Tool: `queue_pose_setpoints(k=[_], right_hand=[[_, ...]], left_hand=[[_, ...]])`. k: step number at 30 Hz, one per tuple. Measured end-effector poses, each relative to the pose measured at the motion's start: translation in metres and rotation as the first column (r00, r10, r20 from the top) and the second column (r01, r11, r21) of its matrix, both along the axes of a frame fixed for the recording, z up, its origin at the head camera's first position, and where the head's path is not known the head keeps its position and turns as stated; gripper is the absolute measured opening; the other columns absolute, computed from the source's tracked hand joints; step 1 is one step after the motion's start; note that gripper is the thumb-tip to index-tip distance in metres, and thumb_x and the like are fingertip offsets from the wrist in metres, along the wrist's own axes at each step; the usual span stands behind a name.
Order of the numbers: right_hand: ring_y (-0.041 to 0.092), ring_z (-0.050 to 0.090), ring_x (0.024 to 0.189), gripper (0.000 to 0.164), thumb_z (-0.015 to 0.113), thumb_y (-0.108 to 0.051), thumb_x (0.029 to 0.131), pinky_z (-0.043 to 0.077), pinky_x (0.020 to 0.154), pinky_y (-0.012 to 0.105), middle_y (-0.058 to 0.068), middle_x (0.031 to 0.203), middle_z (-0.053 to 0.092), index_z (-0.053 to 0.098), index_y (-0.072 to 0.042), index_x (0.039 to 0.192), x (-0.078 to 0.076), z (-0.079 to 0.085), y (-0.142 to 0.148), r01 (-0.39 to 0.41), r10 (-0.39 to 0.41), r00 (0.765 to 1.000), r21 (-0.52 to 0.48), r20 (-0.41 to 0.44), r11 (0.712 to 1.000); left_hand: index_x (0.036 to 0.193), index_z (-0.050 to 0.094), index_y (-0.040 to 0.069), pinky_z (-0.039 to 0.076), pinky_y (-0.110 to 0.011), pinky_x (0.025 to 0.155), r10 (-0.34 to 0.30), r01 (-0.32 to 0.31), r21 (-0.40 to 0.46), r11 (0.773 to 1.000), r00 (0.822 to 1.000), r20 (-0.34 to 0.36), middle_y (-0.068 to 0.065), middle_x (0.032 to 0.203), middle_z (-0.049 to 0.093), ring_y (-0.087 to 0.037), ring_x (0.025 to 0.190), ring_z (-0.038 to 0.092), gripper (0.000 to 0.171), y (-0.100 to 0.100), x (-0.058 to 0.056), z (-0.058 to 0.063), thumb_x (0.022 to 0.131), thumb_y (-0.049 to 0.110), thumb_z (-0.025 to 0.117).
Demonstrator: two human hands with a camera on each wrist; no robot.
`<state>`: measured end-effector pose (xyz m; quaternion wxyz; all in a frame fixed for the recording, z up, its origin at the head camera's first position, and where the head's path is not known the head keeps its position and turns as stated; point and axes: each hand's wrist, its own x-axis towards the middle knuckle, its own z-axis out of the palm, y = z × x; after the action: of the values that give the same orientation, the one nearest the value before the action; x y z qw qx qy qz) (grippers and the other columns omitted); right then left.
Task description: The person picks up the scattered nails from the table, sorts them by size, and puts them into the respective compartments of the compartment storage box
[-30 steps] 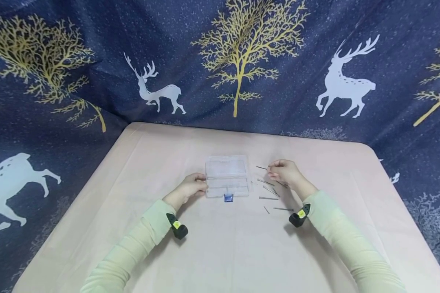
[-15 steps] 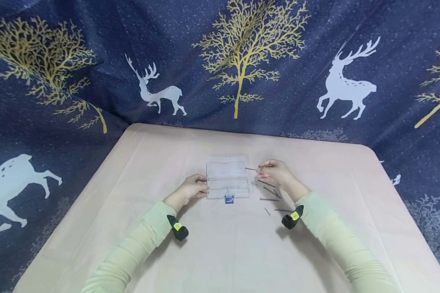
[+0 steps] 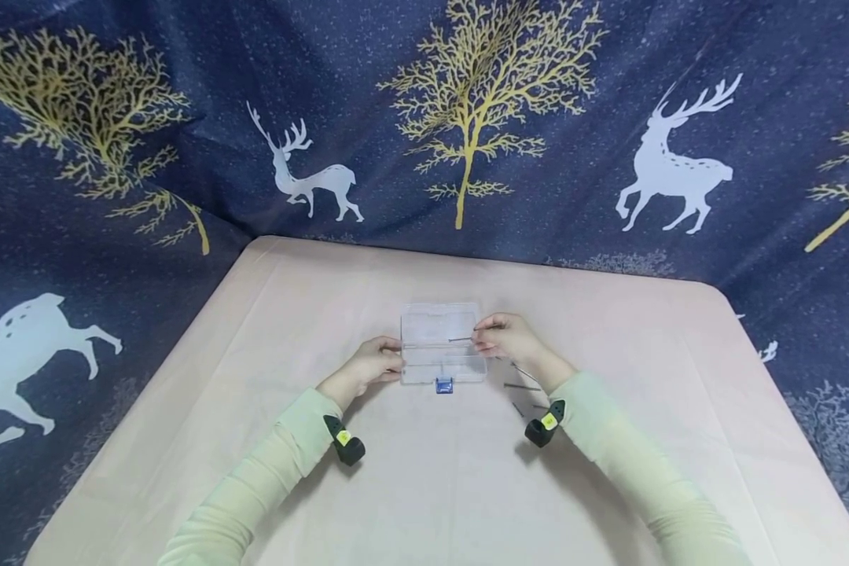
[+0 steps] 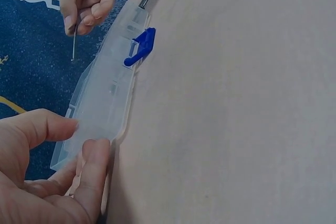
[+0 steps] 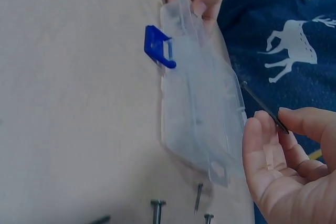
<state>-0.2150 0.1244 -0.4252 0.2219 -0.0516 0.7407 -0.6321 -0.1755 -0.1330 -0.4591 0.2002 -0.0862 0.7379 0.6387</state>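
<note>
A clear plastic storage box [image 3: 424, 374] lies with its lid laid back and a blue latch [image 3: 444, 385] at its front. At its left end my left hand [image 3: 366, 365] holds it, thumb against the wall and fingers along the outer side, as the left wrist view shows. My right hand [image 3: 512, 344] pinches a nail [image 5: 264, 106] between thumb and fingertips. In the head view, that nail overlaps the right part of the open lid, its head pointing left. No nails show inside the box.
Several loose nails [image 3: 522, 387] lie on the pink-covered table [image 3: 424, 479] right of the box, partly hidden under the right wrist. More nails [image 5: 158, 211] appear low in the right wrist view. Behind the table hangs a dark blue cloth [image 3: 396, 118] with deer and trees.
My right hand has moved left with the nail, from over the loose nails to the box's right edge. The left hand has kept its hold on the box.
</note>
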Motion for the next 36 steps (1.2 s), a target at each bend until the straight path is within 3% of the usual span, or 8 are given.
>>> queue_pose_setpoints(k=[8, 20, 28, 36], right_hand=[[0.01, 0.064, 0.07, 0.023, 0.051, 0.004, 0.091, 0.061, 0.075, 0.029, 0.004, 0.079, 0.063, 0.05, 0.018, 0.108, 0.003, -0.003, -0.014, -0.013, 0.013, 1.0, -0.022, 0.026, 1.0], [0.011, 0.065, 0.07, 0.018, 0.055, 0.002, 0.09, 0.06, 0.079, 0.034, 0.009, 0.082, 0.065, 0.056, 0.015, 0.102, 0.004, -0.001, -0.029, 0.042, -0.043, 0.999, 0.052, 0.018, 0.998], [0.01, 0.064, 0.066, 0.018, 0.055, 0.001, 0.09, 0.061, 0.072, 0.028, 0.011, 0.083, 0.066, 0.057, 0.015, 0.101, 0.007, -0.003, -0.037, 0.078, -0.078, 0.997, 0.053, 0.002, 0.996], [0.014, 0.066, 0.073, 0.022, 0.054, -0.002, 0.091, 0.061, 0.076, 0.031, 0.029, 0.1, 0.065, 0.056, 0.015, 0.105, 0.007, -0.005, -0.033, 0.058, -0.058, 0.998, 0.048, -0.009, 0.997]], left_hand=[[0.133, 0.042, -0.01, 0.055, -0.04, 0.092, 0.012, -0.012, 0.012, 1.0, 1.0, -0.005, -0.017, 0.104, 0.055, -0.024, 0.092, 0.06, 0.053, 0.0, 0.0, -0.001, 0.081, -0.009, 0.052], [0.133, 0.042, -0.008, 0.055, -0.039, 0.093, 0.007, -0.007, -0.009, 1.0, 1.0, -0.002, -0.016, 0.102, 0.055, -0.024, 0.092, 0.06, 0.054, 0.001, -0.001, -0.001, 0.08, -0.007, 0.053], [0.132, 0.043, -0.009, 0.056, -0.04, 0.091, 0.009, -0.009, -0.002, 1.0, 1.0, -0.009, -0.014, 0.1, 0.055, -0.021, 0.087, 0.06, 0.053, 0.002, 0.0, -0.003, 0.079, -0.007, 0.053], [0.131, 0.042, -0.01, 0.055, -0.041, 0.092, 0.005, -0.005, 0.01, 1.0, 1.0, -0.013, -0.012, 0.099, 0.054, -0.021, 0.087, 0.06, 0.053, 0.002, 0.002, 0.002, 0.08, -0.008, 0.053]])
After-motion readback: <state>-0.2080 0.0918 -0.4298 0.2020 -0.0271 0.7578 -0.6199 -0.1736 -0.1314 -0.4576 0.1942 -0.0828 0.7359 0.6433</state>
